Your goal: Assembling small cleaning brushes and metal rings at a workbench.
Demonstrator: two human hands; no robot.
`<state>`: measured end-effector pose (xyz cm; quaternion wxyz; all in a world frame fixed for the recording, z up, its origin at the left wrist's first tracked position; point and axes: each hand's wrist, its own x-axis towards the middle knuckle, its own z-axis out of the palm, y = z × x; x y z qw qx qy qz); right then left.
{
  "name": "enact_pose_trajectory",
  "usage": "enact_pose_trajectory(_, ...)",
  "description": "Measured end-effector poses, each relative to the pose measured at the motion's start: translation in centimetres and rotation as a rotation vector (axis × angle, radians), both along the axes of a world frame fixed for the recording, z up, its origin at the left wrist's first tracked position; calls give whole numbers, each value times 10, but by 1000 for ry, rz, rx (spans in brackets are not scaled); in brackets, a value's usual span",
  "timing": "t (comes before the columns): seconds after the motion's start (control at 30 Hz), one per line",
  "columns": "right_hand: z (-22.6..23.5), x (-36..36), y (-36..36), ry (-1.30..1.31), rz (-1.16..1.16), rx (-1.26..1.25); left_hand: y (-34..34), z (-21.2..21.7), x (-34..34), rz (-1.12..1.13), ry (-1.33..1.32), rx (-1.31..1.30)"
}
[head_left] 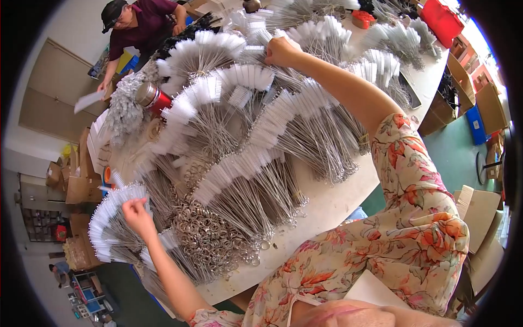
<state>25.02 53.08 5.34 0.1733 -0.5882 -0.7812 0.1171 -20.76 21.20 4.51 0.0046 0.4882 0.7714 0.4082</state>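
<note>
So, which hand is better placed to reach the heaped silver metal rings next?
Probably the left hand: it's nearer those silver metal rings; the right hand is farther, among white-bristled wire brushes.

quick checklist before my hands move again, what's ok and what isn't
1. Left hand at the near-left fan of white brushes: ok, it is over the fan's right side.
2. Left hand's grip on a brush: cannot tell.
3. Right hand gripping something among the far brushes: cannot tell, what it may hold is hidden.
4. Co-worker's hand with the white sheet clear of both hands: ok, it is off at the far left.
5. Metal ring pile kept tidy: not ok, it is a loose heap spreading against the brush handles.
6. Red bottle standing free of brushes: not ok, bristles crowd around it.
</note>
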Motion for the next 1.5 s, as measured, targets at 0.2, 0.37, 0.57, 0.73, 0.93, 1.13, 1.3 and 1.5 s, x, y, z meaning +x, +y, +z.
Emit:
enact_pose_trajectory(0.2, 9, -2, -12, -71, -55, 46, -45, 26, 33, 24, -616, 334)
enact_pose_trajectory(0.37, 26, 8, 23, 284, -82, 415, -74, 26, 71, 6, -1028, 343)
enact_pose_trajectory(0.57, 33, 112, 73, 224, -398, 265, -151, 15, 104, 123, -936, 297)
enact_pose_trajectory(0.73, -23, 127, 87, -82, -443, 111, -187, -9, 121, 220, -1028, 315)
enact_pose_trajectory(0.93, -32, 168, 110, 61, -543, -25, -200, -21, 132, 174, -1084, 373)
enact_pose_trajectory(1.13, 97, 100, 2, 415, -260, 257, -165, -22, 145, -171, -1139, 516)
enact_pose_trajectory(1.3, 122, -4, -149, 749, 652, 101, -111, 24, 209, -380, -919, 369)
enact_pose_trajectory(1.5, 39, -102, -319, 808, 959, -94, -78, 10, 247, -454, -273, 396)
